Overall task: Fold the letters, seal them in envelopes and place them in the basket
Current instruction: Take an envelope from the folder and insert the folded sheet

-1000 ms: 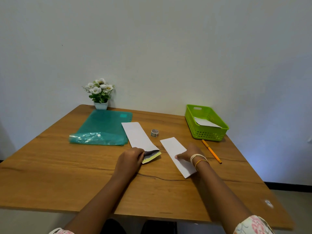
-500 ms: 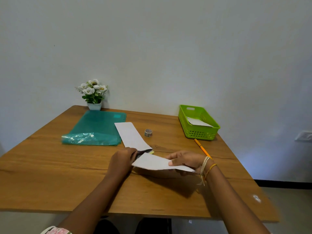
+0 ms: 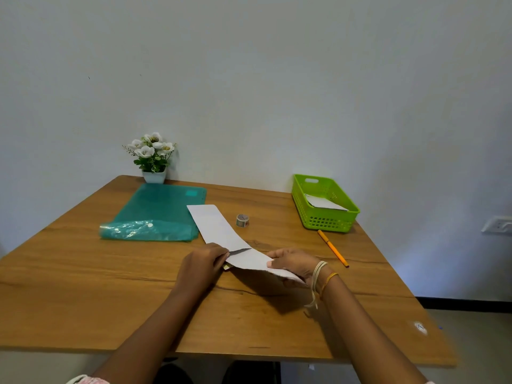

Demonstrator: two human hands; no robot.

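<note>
Folded letter (image 3: 250,260) held up off tabletop at frame centre, btwn both hands. Right hand (image 3: 293,263) grips its lower-right end, thumb on top, fingers curled underneath. Left hand (image 3: 202,263) pinches the upper-left end, where a dark slit-like opening shows at the fingertips; a sliver of yellow-green peeks out just below, too small to identify. Long axis runs upper left to lower right, right end tipped toward camera; shadow on wood beneath.

Second white sheet, an envelope (image 3: 214,224) by the look (cannot tell for sure), lies flat just above the hands, long narrow rectangle, axis slanting from upper left to lower right, its near end tucked behind the held paper. Left edge overlaps teal plastic folder (image 3: 155,212), glossy, crinkled along near edge, w/ small white snap.

Small tape roll (image 3: 242,220) just right of envelope, standing on its flat side. Lime-green plastic basket (image 3: 327,220), perforated walls, rectangular, at right of frame; white envelope inside (image 3: 324,203), leaning on far wall. Orange pen (image 3: 332,248) near basket, diagonal, tip toward lower right. Potted white flowers (image 3: 152,156) at back left against wall. Wooden table (image 3: 83,286), grain visible, thin crack across the middle. Thread & orange bangle on right wrist.
</note>
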